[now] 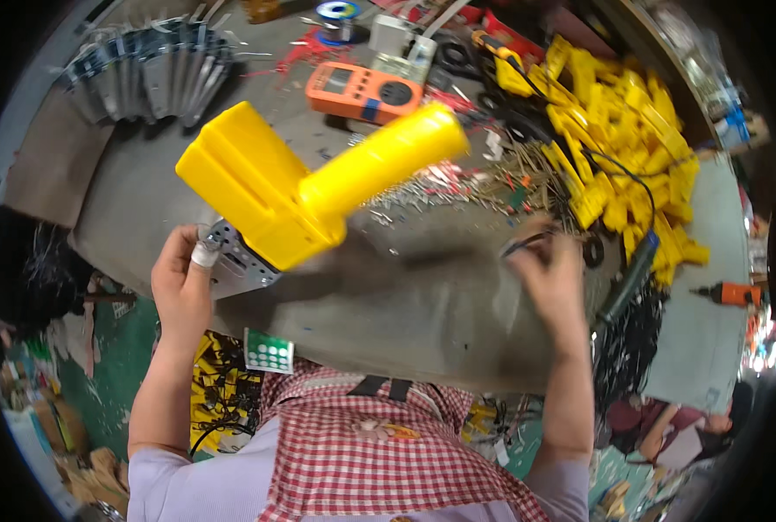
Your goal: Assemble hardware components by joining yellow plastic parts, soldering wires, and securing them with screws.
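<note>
My left hand (183, 274) grips the perforated metal plate (235, 265) at the lower end of a yellow plastic housing (262, 187). A white wrap covers one fingertip of this hand. The housing has a boxy body and a round yellow handle (388, 161) slanting up to the right, and is held above the bench. My right hand (549, 270) is closed, pinching a small dark piece (527, 244) that is blurred and partly hidden by the fingers. It is near the right side of the bench, apart from the housing.
An orange multimeter (363, 90), a solder spool (337, 22) and loose screws (423, 191) lie on the grey bench (405, 322). Yellow parts (631, 130) are heaped at right, beside a green-handled tool (627, 283). Metal plates (153, 70) stand stacked at far left.
</note>
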Demonstrator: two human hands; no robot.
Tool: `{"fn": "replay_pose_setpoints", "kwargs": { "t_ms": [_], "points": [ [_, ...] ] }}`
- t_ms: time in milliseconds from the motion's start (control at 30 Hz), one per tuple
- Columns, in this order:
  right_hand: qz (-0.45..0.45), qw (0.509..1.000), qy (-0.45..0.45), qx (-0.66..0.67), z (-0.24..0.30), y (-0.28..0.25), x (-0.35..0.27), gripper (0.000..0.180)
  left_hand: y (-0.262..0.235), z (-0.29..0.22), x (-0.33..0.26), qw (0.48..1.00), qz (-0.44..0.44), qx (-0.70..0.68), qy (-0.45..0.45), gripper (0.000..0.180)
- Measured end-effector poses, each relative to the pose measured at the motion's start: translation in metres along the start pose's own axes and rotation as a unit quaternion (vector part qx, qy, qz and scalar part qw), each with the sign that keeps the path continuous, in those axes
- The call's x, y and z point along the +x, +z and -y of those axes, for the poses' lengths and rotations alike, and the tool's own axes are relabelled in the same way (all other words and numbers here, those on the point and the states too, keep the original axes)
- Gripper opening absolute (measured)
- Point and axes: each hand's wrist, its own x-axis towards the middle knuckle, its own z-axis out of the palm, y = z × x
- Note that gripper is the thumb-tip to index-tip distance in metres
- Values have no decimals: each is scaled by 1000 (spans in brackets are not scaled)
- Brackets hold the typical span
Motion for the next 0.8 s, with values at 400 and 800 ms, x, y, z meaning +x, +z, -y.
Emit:
{"fn": "replay_pose_setpoints", "kwargs": {
  "t_ms": [400, 800],
  "points": [
    [98, 972, -73, 198, 65, 112, 188, 28, -59, 39, -11, 923, -39, 373, 87, 21],
    [-93, 955, -256, -116, 72, 135, 143, 42, -30, 42, -127, 905, 183, -177, -342, 29]
  ]
}}
